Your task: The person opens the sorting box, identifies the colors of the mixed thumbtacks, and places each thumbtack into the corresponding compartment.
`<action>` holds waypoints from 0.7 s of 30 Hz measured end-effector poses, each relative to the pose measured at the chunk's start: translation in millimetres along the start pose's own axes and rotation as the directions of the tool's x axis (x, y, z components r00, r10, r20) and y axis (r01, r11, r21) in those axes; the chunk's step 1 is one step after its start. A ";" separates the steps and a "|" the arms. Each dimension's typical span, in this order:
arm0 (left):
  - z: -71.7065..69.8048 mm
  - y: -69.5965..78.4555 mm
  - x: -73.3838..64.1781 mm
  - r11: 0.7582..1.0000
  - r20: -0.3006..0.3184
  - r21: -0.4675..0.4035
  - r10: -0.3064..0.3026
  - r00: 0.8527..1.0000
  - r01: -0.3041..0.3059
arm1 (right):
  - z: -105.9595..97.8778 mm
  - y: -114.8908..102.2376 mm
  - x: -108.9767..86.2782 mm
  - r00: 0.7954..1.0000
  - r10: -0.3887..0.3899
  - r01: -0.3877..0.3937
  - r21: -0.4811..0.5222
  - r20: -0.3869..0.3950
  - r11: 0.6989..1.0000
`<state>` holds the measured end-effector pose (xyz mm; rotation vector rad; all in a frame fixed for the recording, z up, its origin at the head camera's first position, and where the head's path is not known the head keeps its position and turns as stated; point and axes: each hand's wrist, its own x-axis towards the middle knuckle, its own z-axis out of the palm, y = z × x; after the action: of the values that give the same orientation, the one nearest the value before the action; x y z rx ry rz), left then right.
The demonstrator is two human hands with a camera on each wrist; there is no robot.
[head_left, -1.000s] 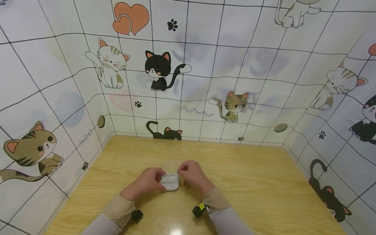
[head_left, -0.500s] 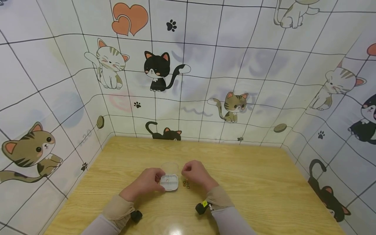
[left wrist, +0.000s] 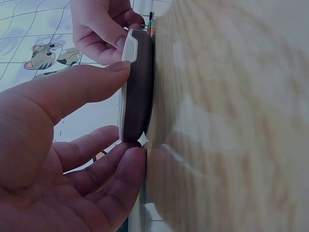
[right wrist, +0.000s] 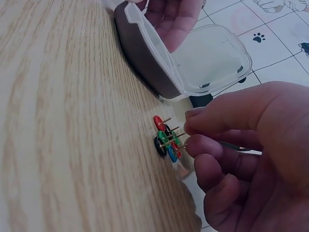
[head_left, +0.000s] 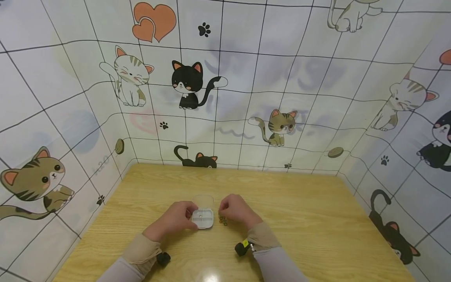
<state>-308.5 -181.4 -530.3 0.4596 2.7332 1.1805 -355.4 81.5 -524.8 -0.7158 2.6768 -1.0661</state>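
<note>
A small compartment case (head_left: 202, 219) with a white divided inside stands on the table, its clear lid (right wrist: 217, 55) tipped back. One small item lies in a rear compartment. My left hand (head_left: 177, 217) grips the case by its left side, thumb on the near rim and fingers behind; the left wrist view shows the case's dark outer wall (left wrist: 139, 87). Several coloured thumbtacks (right wrist: 159, 123) lie pins up, right of the case. Over them is my right hand (head_left: 235, 209), thumb and index fingertip pinching at the pin tip of a green thumbtack (right wrist: 161, 137).
The wooden table (head_left: 299, 219) carries the case and the tacks. A cloth printed with cats and grid lines (head_left: 239, 70) rises behind and along both sides. Black wrist cameras (head_left: 241, 248) sit under both forearms.
My right hand has moved away from the case, right and slightly toward me, down to the thumbtacks. The left hand keeps its grip on the case.
</note>
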 end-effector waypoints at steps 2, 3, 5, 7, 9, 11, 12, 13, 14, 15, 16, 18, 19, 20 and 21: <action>0.4 -0.4 -0.3 1.000 0.000 -0.001 -0.001 1.000 0.001 | 0.5 0.6 -0.1 1.000 0.000 0.000 -0.014 0.007 1.000; 0.5 -0.6 -0.4 1.000 0.000 -0.002 0.000 1.000 0.000 | 0.9 1.1 0.1 1.000 -0.005 0.005 -0.023 0.009 1.000; 0.6 -0.6 -0.5 1.000 0.001 -0.003 -0.003 1.000 0.003 | 1.3 2.4 0.9 1.000 -0.017 0.018 -0.041 0.011 0.999; 0.4 -0.4 -0.2 1.000 -0.001 -0.003 -0.005 1.000 0.005 | 1.4 3.7 1.8 1.000 -0.021 0.022 -0.050 0.016 0.998; -0.1 0.0 0.2 1.000 0.000 -0.002 -0.006 1.000 0.006 | 1.2 5.0 2.7 0.999 -0.026 0.027 -0.055 0.019 0.998; -0.3 0.4 0.6 1.000 0.004 0.000 -0.009 1.000 0.009 | 0.8 5.9 3.1 0.999 -0.026 0.027 -0.053 0.023 0.998; -0.5 0.7 0.6 1.000 0.006 -0.001 -0.009 1.000 0.009 | 0.7 6.3 3.1 0.999 -0.025 0.026 -0.051 0.025 0.998; -0.4 0.8 0.7 1.000 0.007 -0.002 -0.011 1.000 0.011 | 0.7 6.7 3.2 0.999 -0.023 0.024 -0.052 0.025 0.998; -0.3 0.7 0.8 1.000 0.008 -0.002 -0.010 1.000 0.010 | 0.7 6.9 3.3 0.999 -0.021 0.022 -0.053 0.026 0.998; -0.2 0.6 0.8 1.000 0.009 -0.005 -0.011 1.000 0.011 | 0.9 7.2 3.6 0.999 -0.021 0.023 -0.057 0.025 0.998; -0.2 0.4 0.7 1.000 0.009 -0.008 -0.011 1.000 0.011 | 1.2 7.4 3.9 0.999 -0.022 0.023 -0.060 0.023 0.998; -0.3 0.2 0.3 1.000 0.009 -0.014 -0.014 1.000 0.014 | 1.9 7.5 4.2 0.999 -0.028 0.029 -0.070 0.016 0.997; -0.3 0.0 0.3 1.000 0.009 -0.016 -0.015 1.000 0.016 | 2.1 7.3 4.3 1.000 -0.028 0.029 -0.073 0.014 0.997; -0.3 -0.1 0.3 1.000 0.009 -0.017 -0.016 1.000 0.017 | 2.4 7.0 4.4 1.000 -0.029 0.030 -0.075 0.011 0.997; -0.4 -0.1 0.3 1.000 0.009 -0.017 -0.017 1.000 0.017 | 2.8 6.8 4.5 1.000 -0.029 0.030 -0.079 0.008 0.996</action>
<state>-308.9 -181.7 -530.2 0.4369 2.7120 1.1944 -360.9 81.9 -531.4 -0.7742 2.7240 -0.9673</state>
